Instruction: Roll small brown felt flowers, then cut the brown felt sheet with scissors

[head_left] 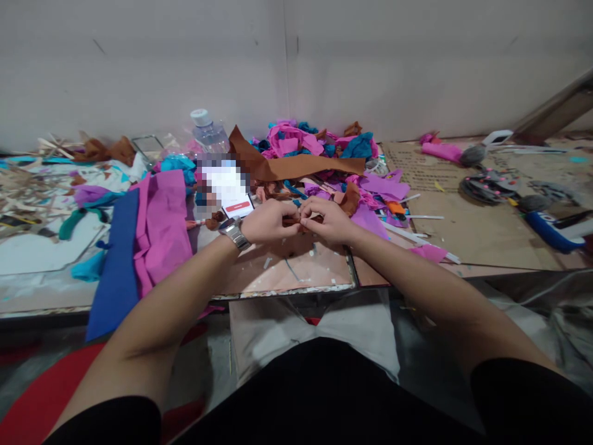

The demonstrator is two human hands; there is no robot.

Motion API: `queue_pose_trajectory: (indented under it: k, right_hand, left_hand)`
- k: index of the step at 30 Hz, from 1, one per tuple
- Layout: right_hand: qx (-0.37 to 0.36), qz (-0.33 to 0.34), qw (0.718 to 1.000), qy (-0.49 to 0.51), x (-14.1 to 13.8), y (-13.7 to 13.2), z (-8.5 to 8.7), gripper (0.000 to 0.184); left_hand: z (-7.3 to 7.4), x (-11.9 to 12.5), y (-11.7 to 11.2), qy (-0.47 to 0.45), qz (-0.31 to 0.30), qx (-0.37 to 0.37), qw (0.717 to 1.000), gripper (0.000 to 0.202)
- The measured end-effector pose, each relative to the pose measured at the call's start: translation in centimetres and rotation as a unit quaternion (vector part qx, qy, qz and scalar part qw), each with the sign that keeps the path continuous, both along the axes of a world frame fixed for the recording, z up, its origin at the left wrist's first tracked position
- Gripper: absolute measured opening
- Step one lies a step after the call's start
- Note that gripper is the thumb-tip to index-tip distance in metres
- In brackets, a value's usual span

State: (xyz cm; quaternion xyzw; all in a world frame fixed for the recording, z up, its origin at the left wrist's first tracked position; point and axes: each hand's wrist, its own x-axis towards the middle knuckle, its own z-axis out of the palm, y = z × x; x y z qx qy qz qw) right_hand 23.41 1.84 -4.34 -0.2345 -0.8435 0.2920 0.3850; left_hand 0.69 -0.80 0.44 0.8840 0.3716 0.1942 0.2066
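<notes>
The left hand (266, 221) and right hand (330, 222) meet at the near edge of the cluttered worktable (296, 269). Both pinch a small brown scrap of what looks like crepe paper (294, 220), mostly hidden between their fingertips. A long brown strip (296, 165) lies just beyond, and a folded pink sheet (162, 225) lies to the left.

Left hand (267, 221), right hand (330, 221) pinch brown scrap (296, 219) together

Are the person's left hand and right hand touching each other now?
Touching. The head view shows the left hand and right hand meeting fingertip to fingertip, without a gap, around a brown scrap.
</notes>
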Motion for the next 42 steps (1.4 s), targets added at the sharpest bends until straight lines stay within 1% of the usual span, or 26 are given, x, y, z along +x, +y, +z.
queue_pose_trajectory:
  k: [8,11,16,20,24,27,30,32,35,42]
  right_hand:
    - [-0.008,-0.004,1.000,0.000,-0.02,0.12,-0.20,0.014]
    - [0.001,-0.002,1.000,-0.008,-0.04,0.16,-0.31,0.014]
    - [0.025,0.016,0.999,-0.018,0.01,0.21,-0.34,0.011]
    - [0.023,0.008,1.000,-0.016,0.09,0.17,-0.19,0.014]
    - [0.027,0.011,1.000,-0.008,0.09,0.06,-0.04,0.012]
    - [0.037,0.011,0.999,0.001,0.14,0.16,0.03,0.014]
    - [0.045,0.007,0.999,0.006,0.22,0.32,0.05,0.017]
    - [0.044,0.005,0.999,0.009,0.24,0.36,0.04,0.019]
    - [0.043,0.000,0.999,0.011,0.27,0.32,0.04,0.021]
    - [0.079,-0.007,0.997,0.013,0.29,0.22,0.22,0.012]
  left_hand:
    - [-0.05,-0.09,0.14,0.029,0.004,0.027,0.999,0.023]
    - [-0.02,-0.11,0.12,0.029,0.001,0.027,0.999,0.021]
    - [0.24,-0.14,0.08,0.024,-0.017,0.024,0.999,0.024]
    - [0.37,-0.23,0.18,-0.002,-0.026,0.011,1.000,0.028]
    - [0.27,-0.45,0.35,-0.022,-0.031,-0.010,0.999,0.033]
    - [0.19,-0.63,0.42,-0.046,-0.032,-0.052,0.997,0.035]
    - [0.22,-0.70,0.44,-0.072,-0.014,-0.090,0.993,0.041]
    - [0.30,-0.70,0.47,-0.075,-0.002,-0.086,0.993,0.042]
    - [0.39,-0.74,0.57,-0.067,-0.003,-0.068,0.995,0.040]
    - [0.11,-0.91,0.72,-0.063,0.009,-0.076,0.995,0.040]
